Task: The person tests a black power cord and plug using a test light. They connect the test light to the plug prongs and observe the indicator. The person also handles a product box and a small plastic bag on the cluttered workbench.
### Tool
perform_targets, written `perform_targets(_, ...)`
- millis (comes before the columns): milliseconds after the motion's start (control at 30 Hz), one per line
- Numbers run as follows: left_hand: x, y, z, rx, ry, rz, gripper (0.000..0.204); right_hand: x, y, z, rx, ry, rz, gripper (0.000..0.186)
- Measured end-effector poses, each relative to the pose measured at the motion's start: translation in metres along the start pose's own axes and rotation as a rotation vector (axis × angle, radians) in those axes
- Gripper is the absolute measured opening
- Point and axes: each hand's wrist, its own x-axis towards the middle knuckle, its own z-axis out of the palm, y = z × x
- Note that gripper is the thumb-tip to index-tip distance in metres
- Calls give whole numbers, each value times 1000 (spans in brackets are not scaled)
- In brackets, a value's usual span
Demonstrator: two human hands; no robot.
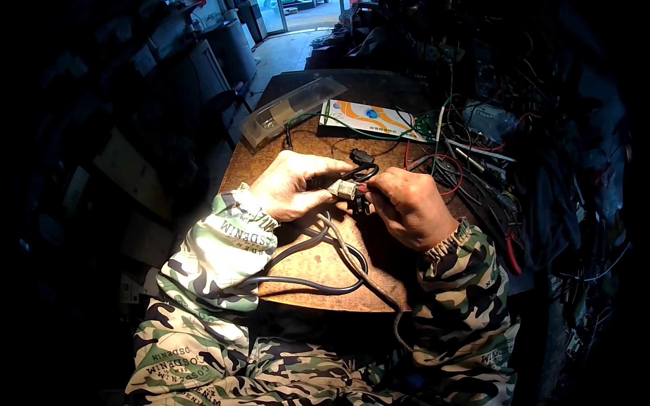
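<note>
My left hand (296, 181) is closed around a small cream-coloured block connector (347, 189), gripping it between thumb and fingers. Right beside it my right hand (408, 206) pinches something small and reddish at the connector's end; the fingers hide most of it. A black plug (362, 157) with a looped black cord sticks up just behind the connector. Below my hands, a thick dark cable (311, 283) curves across the wooden table (315, 260). A greyish cable (369, 276) runs from under my hands over the table's near edge.
A clear plastic case (298, 108) and a white-and-orange box (369, 116) lie at the back of the table. Tangled wires (467, 176) crowd the right side, with red-handled pliers (514, 254) at the right edge. A green wire crosses the box.
</note>
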Motion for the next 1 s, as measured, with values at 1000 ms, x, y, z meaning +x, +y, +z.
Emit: perform_targets(1000, 0, -17, -47, 541, -93, -799, 63, -85, 134, -246, -1008, 154, 341, 31)
